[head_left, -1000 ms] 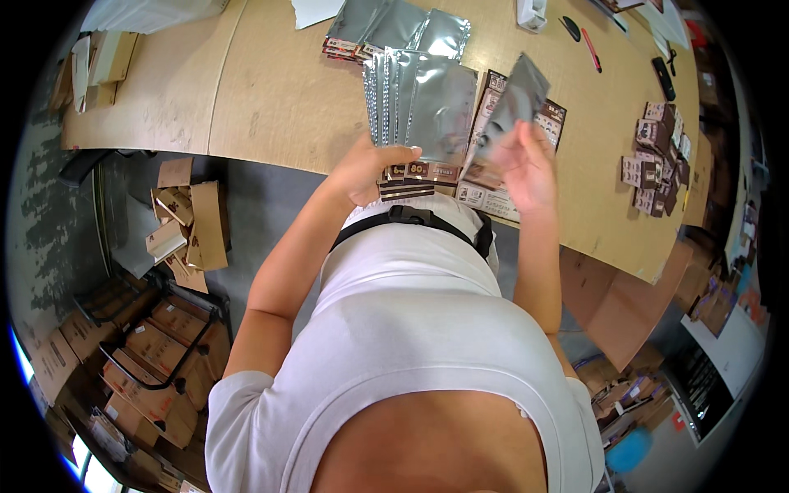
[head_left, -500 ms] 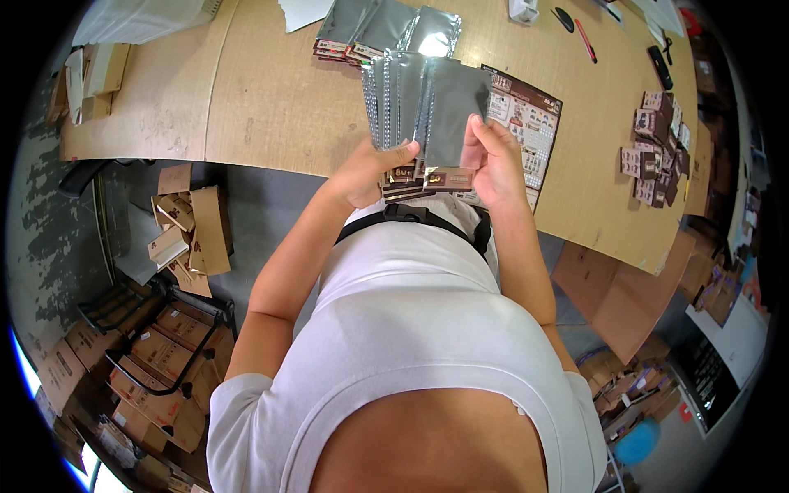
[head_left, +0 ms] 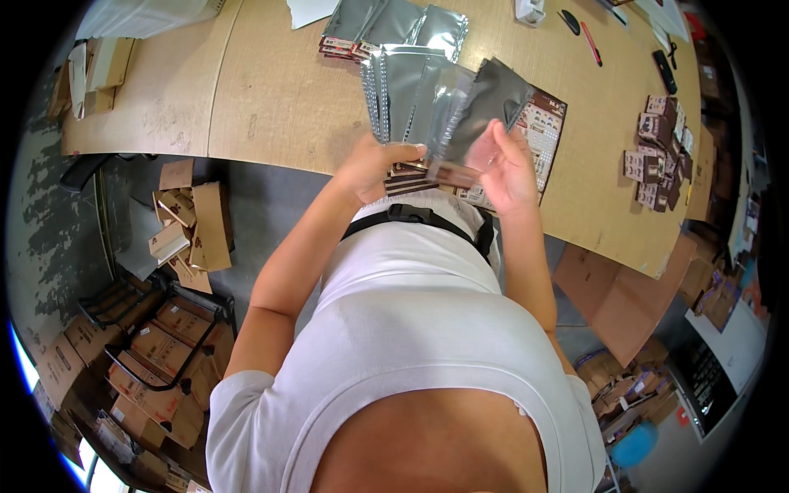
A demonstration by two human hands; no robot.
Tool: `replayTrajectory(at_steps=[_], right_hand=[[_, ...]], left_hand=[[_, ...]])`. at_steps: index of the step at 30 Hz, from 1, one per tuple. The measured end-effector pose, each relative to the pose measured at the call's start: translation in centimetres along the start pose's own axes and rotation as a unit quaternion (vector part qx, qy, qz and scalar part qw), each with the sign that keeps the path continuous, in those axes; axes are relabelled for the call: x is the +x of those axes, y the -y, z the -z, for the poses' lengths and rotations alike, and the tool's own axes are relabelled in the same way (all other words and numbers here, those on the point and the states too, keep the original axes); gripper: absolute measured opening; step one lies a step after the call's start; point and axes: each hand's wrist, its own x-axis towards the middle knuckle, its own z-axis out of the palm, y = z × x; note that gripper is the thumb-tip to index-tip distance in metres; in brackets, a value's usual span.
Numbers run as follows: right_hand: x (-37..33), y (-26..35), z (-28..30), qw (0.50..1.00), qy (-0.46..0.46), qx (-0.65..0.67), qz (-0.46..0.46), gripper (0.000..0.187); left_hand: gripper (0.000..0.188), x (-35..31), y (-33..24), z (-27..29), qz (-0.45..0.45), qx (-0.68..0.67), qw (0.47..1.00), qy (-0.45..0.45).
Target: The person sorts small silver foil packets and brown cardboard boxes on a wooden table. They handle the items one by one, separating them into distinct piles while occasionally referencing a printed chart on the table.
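Observation:
A fanned stack of silver foil pouches [head_left: 403, 90] with brown printed lower ends is gripped in my left hand [head_left: 372, 168], its thumb pressed flat on top. Between the thumb and fingers of my right hand [head_left: 505, 168] is the edge of one foil pouch [head_left: 485, 107]. That pouch tilts to the right, bent and blurred by motion, its left side still lying over the stack. Beneath both hands a printed sheet [head_left: 545, 135] with a brown border lies on the table, partly covered. Just beyond the stack rest more foil pouches [head_left: 390, 25] in overlapping piles.
Several small brown-and-white boxes [head_left: 657, 152] are heaped at the table's right. A red pen [head_left: 591, 43], a black cutter [head_left: 664, 72] and scissors [head_left: 672, 53] lie at the far right. An opened carton [head_left: 209, 226] with cardboard pieces stands left below the wooden table [head_left: 271, 99].
My right hand has moved slightly right, drawing one pouch away from the stack and tilting it. My left hand keeps its grip on the others.

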Motion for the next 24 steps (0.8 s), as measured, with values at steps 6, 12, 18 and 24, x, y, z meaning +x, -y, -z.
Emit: replayTrajectory(at_steps=[6, 12, 18, 24], right_hand=[[0.5, -0.7, -0.3, 0.999, -0.012, -0.032, -0.029, 0.009], [0.5, -0.3, -0.4, 0.998, -0.054, -0.011, -0.034, 0.008], [0.8, -0.9, 1.2, 0.998, -0.046, -0.015, -0.033, 0.008], [0.7, -1.2, 1.5, 0.997, -0.073, -0.001, -0.009, 0.007]], left_hand=[[0.025, -0.1, 0.0, -0.2, 0.017, 0.037, 0.999, 0.015], [0.035, -0.1, 0.4, 0.3, 0.005, 0.024, 0.997, 0.069], [0.043, -0.1, 0.3, 0.2, -0.01, 0.096, 0.993, 0.071], [0.042, 0.0, 0.2, 0.1, -0.002, 0.078, 0.993, 0.085]])
